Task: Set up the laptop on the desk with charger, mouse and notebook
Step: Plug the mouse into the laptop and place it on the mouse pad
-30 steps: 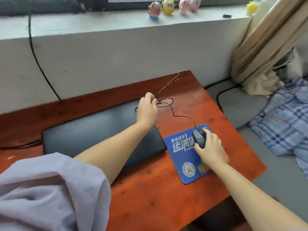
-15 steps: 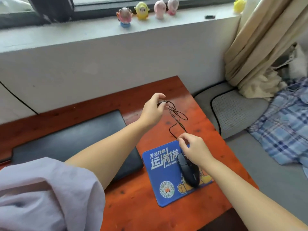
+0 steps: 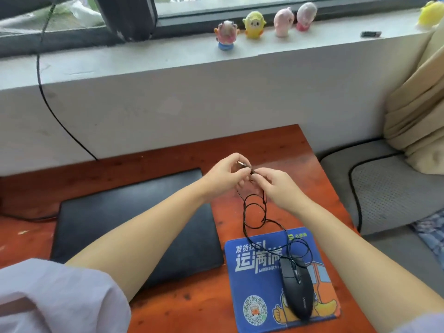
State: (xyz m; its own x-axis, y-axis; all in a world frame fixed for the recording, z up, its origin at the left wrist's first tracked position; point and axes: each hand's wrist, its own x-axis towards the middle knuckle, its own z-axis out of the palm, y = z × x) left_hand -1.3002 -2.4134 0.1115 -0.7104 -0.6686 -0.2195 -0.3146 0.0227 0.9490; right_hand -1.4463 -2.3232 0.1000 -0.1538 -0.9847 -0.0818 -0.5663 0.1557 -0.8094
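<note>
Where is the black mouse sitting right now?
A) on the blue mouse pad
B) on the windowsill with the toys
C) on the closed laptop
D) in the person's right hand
A: the mouse lies on the blue mouse pad, while both hands hold its cable's plug end above the desk.

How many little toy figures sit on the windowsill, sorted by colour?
Yellow figures: 2, one in the row, one at the far right edge
Pink figures: 2
Pink with blue base: 1
Total: 5
</note>
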